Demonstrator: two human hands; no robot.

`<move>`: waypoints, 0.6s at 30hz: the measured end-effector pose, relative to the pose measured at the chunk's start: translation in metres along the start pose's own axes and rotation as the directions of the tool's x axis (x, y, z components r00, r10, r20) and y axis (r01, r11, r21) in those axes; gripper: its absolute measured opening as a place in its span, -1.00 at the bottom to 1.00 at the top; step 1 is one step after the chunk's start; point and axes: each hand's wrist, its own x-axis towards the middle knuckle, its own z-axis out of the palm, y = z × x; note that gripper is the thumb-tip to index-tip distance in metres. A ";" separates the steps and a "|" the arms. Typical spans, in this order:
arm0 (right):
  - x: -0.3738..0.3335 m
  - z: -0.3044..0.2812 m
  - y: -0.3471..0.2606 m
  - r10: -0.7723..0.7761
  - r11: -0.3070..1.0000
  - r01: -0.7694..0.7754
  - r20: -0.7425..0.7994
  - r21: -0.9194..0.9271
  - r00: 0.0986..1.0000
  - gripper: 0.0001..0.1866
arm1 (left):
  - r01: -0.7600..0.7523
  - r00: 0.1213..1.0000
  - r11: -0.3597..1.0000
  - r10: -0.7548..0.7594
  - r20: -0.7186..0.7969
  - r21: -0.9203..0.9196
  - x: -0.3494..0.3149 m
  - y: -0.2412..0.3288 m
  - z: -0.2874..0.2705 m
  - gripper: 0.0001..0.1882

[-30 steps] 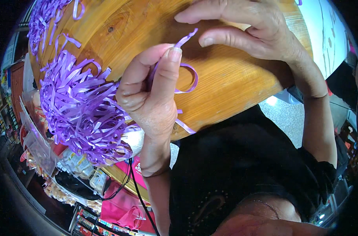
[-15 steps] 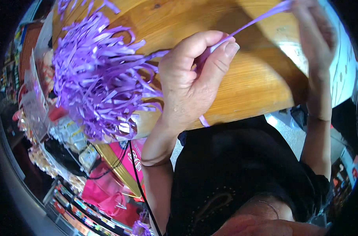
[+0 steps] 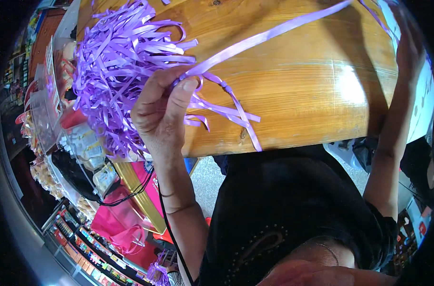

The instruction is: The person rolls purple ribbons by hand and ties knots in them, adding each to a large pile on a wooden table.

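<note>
My left hand [image 3: 162,109] is closed, pinching a shiny purple ribbon [image 3: 269,35] between thumb and forefinger over the table's near side. The ribbon stretches up and right to the top of the view. Knotted tails [image 3: 233,100] hang from the pinch over the wood. Left of and behind this hand lies a large tangled heap of purple ribbon strips [image 3: 114,66]. My right hand [image 3: 410,52] is far out at the upper right, dim and partly cut off, so its fingers cannot be made out. A thin purple strand [image 3: 376,16] runs close to it.
The wooden table [image 3: 283,105] has a curved near edge in front of my body. Clear packages [image 3: 86,145] crowd its left side. Below hang a pink bag [image 3: 117,219] and a black cord [image 3: 167,224]. A white sheet [image 3: 419,100] lies at the right edge.
My left hand has moved left, toward the ribbon heap, and knotted tails now show below it. My right hand has swung outward to the right, with a longer stretch of ribbon showing.
</note>
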 end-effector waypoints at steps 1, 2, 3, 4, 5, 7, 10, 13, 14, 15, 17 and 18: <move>-0.011 0.005 -0.010 -0.101 0.985 0.106 0.044 -0.139 0.994 -0.79 | 0.013 1.000 1.000 -0.013 -0.011 -0.010 -0.001 -0.002 0.002 -0.81; -0.023 0.012 -0.023 -0.205 0.939 0.236 0.145 -0.250 0.968 -0.74 | 0.027 0.999 0.999 -0.027 -0.018 -0.020 -0.001 -0.003 0.005 -0.81; -0.035 0.020 -0.039 -0.295 0.827 0.410 0.323 -0.385 0.899 -0.69 | 0.024 1.000 0.999 -0.024 0.011 -0.042 -0.002 -0.005 0.009 -0.81; -0.047 0.032 -0.056 -0.390 0.778 0.558 0.474 -0.288 0.789 -0.63 | 0.024 0.999 0.998 -0.021 0.045 -0.065 -0.003 -0.006 0.014 -0.81; -0.058 0.044 -0.071 -0.473 0.693 0.700 0.624 -0.172 0.622 -0.58 | 0.023 0.996 0.996 -0.016 0.083 -0.090 -0.003 -0.006 0.018 -0.81; -0.081 0.069 -0.093 -0.642 0.631 0.743 0.688 0.225 0.337 -0.54 | 0.022 0.994 1.000 -0.023 0.109 0.005 -0.004 -0.005 0.025 -0.84; -0.100 0.104 -0.100 -0.826 0.517 0.691 0.505 0.505 0.249 -0.57 | -0.101 0.972 0.970 0.049 0.230 0.221 -0.003 0.001 0.029 -0.85; -0.108 0.117 -0.096 -0.861 0.485 0.658 0.447 0.576 0.243 -0.61 | -0.261 0.924 0.906 0.134 0.359 0.334 0.000 0.005 0.029 -0.80; -0.110 0.119 -0.096 -0.864 0.487 0.645 0.431 0.589 0.259 -0.65 | -0.251 0.925 0.912 0.128 0.357 0.324 0.000 0.005 0.029 -0.79; -0.111 0.121 -0.097 -0.874 0.467 0.669 0.417 0.579 0.250 -0.69 | -0.239 0.930 0.918 0.123 0.347 0.315 0.000 0.004 0.029 -0.78; -0.112 0.121 -0.098 -0.874 0.479 0.670 0.373 0.567 0.310 -0.79 | -0.235 0.928 0.904 0.100 0.360 0.356 -0.001 0.002 0.029 -0.82; -0.111 0.118 -0.098 -0.870 0.481 0.673 0.399 0.562 0.289 -0.81 | -0.249 0.928 0.880 0.097 0.361 0.404 -0.002 0.002 0.028 -0.83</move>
